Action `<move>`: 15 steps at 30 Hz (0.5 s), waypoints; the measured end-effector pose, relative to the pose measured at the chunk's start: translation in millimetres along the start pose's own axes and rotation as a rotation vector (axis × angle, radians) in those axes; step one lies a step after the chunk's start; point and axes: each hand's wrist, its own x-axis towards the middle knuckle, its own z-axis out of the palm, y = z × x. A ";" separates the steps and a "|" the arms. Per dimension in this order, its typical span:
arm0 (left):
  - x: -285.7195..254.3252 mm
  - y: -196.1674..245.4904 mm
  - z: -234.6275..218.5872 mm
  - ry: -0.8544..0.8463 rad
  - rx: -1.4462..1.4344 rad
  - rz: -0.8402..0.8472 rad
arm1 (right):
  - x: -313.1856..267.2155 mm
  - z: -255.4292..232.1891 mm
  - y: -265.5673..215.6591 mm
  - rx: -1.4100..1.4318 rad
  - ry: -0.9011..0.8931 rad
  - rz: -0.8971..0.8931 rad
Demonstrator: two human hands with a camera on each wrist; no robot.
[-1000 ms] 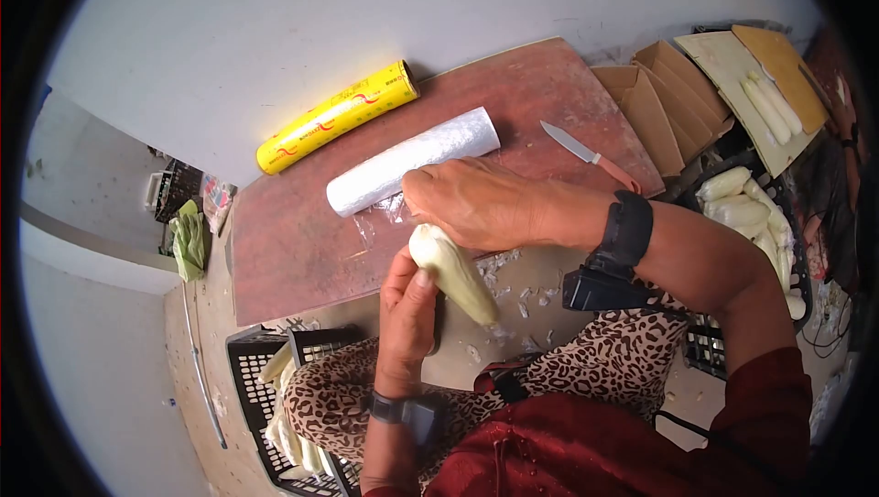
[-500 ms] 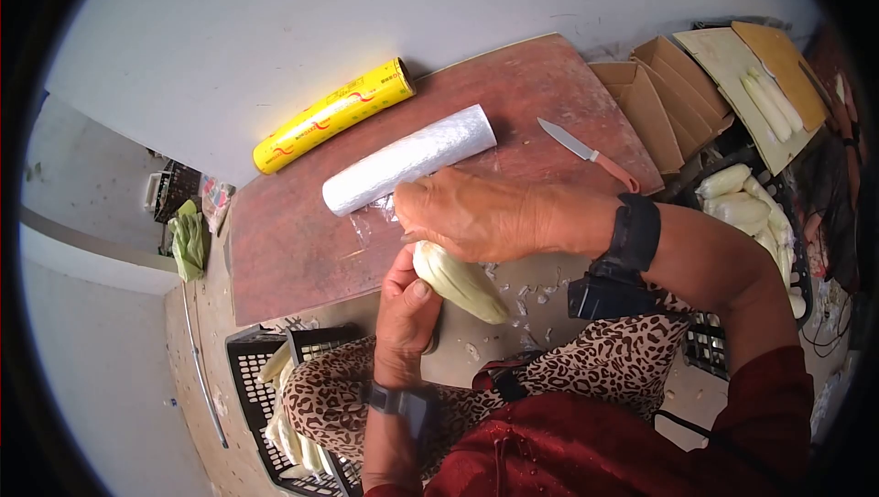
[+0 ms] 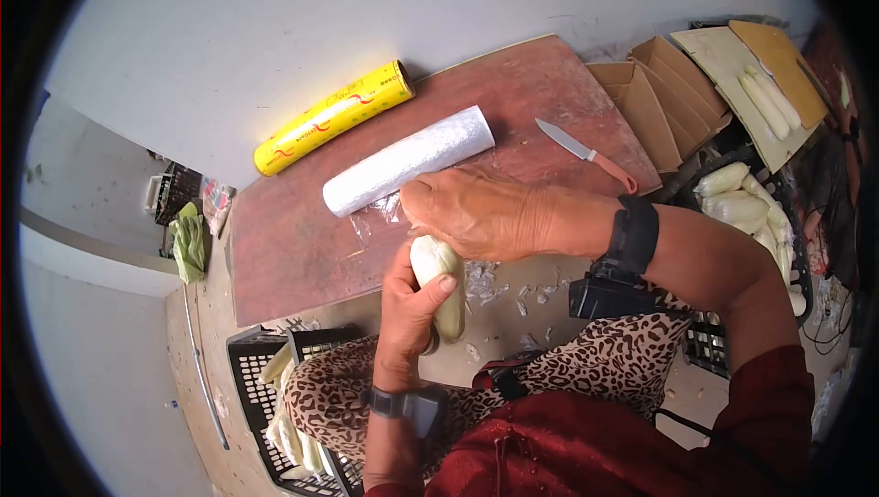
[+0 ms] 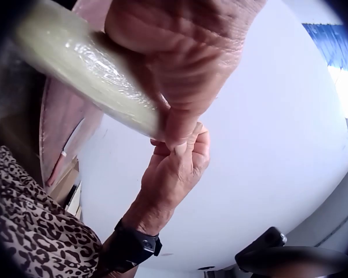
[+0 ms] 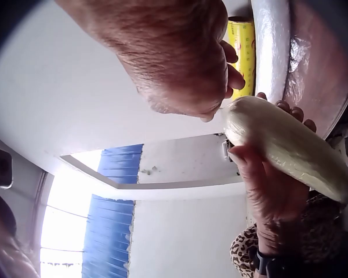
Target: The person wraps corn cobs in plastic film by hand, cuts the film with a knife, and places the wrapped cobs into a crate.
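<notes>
My left hand [image 3: 407, 309] grips a long, pale green vegetable [image 3: 447, 314], with the thumb lying along its near side. Shiny cling film covers the vegetable's skin in the left wrist view. My right hand [image 3: 481, 215] is curled at the vegetable's upper end; its fingertips pinch the film there, next to the left thumb tip in the left wrist view. Just beyond the hands, a roll of clear cling film [image 3: 407, 160] lies on the reddish tabletop [image 3: 293, 259], a loose piece of film at its front edge.
A yellow printed roll [image 3: 334, 117] lies along the wall. To the right are a knife [image 3: 586, 153], open cardboard boxes [image 3: 655, 103] and a crate of wrapped vegetables [image 3: 737, 199]. Another black crate [image 3: 247, 378] with pale vegetables stands at lower left. Film scraps [image 3: 485, 286] litter the floor.
The vegetable's lower end has swung from pointing down-right to nearly straight down. My left thumb has moved further across it. The right hand stays near its upper end.
</notes>
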 end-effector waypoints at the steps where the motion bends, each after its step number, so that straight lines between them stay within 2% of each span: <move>1: -0.8 0.4 0.3 -0.012 -0.005 0.001 | 0.6 -1.9 -1.6 -0.006 -0.029 0.020; 5: -3.1 -1.8 4.6 -0.056 -0.112 0.042 | 2.9 -7.2 -8.5 0.034 -0.075 0.070; 9: -1.7 -9.2 1.5 -0.116 -0.306 0.086 | 2.9 -0.4 -2.7 0.079 -0.022 0.075; 15: -1.4 -11.4 -5.8 -0.149 -0.364 0.076 | 4.2 -7.2 -6.9 0.067 -0.043 0.127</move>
